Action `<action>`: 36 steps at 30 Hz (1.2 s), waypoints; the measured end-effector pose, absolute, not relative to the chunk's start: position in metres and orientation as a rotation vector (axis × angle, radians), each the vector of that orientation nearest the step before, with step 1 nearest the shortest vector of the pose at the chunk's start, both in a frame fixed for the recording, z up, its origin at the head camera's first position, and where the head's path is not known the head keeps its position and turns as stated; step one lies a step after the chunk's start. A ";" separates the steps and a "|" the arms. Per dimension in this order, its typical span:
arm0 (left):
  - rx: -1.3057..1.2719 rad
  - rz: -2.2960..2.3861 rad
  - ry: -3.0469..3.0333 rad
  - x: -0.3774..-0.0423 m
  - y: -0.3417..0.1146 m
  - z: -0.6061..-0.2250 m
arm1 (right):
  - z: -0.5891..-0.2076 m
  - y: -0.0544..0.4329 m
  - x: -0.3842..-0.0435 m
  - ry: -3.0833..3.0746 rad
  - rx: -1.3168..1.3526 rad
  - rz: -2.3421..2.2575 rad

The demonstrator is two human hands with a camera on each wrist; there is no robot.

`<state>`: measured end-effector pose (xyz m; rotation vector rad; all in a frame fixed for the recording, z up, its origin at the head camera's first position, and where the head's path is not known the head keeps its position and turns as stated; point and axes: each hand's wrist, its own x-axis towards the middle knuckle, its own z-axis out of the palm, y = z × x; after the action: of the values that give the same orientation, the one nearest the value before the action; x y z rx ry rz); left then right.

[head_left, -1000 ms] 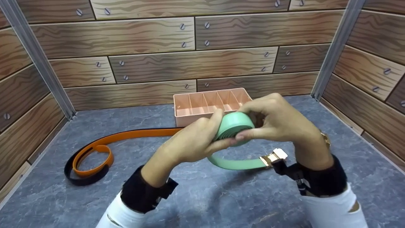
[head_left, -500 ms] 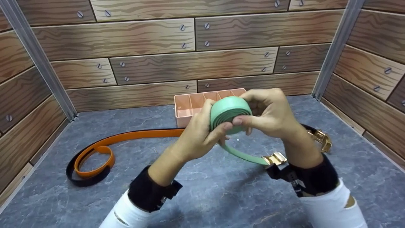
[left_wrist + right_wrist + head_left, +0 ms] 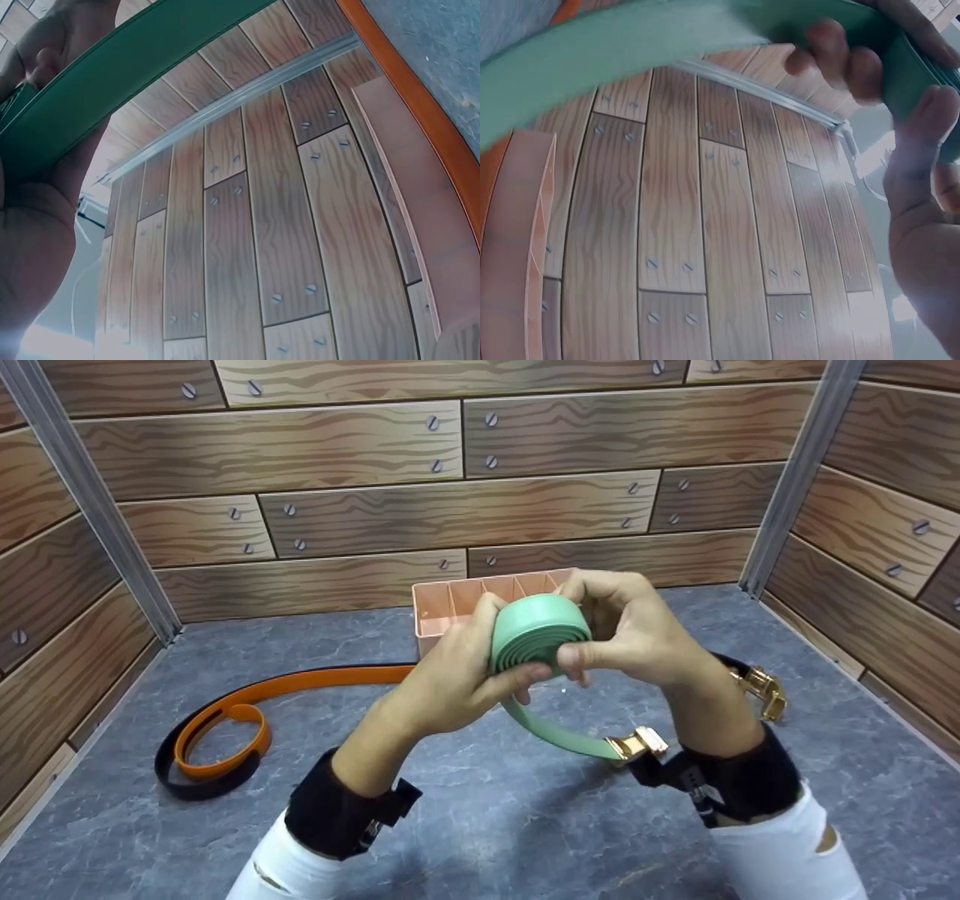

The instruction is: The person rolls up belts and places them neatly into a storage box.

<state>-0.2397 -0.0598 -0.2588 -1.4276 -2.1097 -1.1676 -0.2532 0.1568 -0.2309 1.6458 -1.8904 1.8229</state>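
Observation:
A mint-green belt [image 3: 541,615] is wound into a thick coil, held up above the table between both hands. My left hand [image 3: 450,679] grips the coil's left side, thumb along its lower edge. My right hand [image 3: 637,634] pinches it from the right, thumb against the spiral face. From under the coil the belt's loose end curves down to a gold buckle [image 3: 636,744] near the right wrist. In the left wrist view the belt strap [image 3: 142,60] crosses over the hand; in the right wrist view the fingers [image 3: 864,75] press on the green coil.
An orange and black belt [image 3: 330,676] lies behind the hands, its left end curled. Its gold buckle [image 3: 763,690] is at the right, beyond my right forearm. A pink divided box [image 3: 433,611] stands against the back plank-patterned wall [image 3: 360,517].
The green coil has risen slightly and tilted, showing more of its spiral face. Both hands shifted with it, and the loose buckle end moved a little to the left.

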 end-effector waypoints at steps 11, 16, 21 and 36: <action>-1.317 -0.881 -2.491 -0.238 -0.066 -0.257 | -0.225 0.164 -0.248 -2.029 1.488 1.052; -1.325 -0.998 -2.339 -0.239 -0.060 -0.261 | -0.226 0.164 -0.249 -1.937 1.472 1.144; -1.317 -1.220 -2.097 -0.245 -0.053 -0.267 | -0.231 0.157 -0.250 -1.850 1.409 1.352; -1.326 -0.970 -2.212 -0.240 -0.068 -0.256 | -0.232 0.155 -0.246 -1.939 1.523 1.426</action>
<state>-0.2398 -0.0676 -0.2556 -1.3260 -2.2118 -0.9700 -0.2465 0.1546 -0.2317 1.5233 -1.9391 1.4260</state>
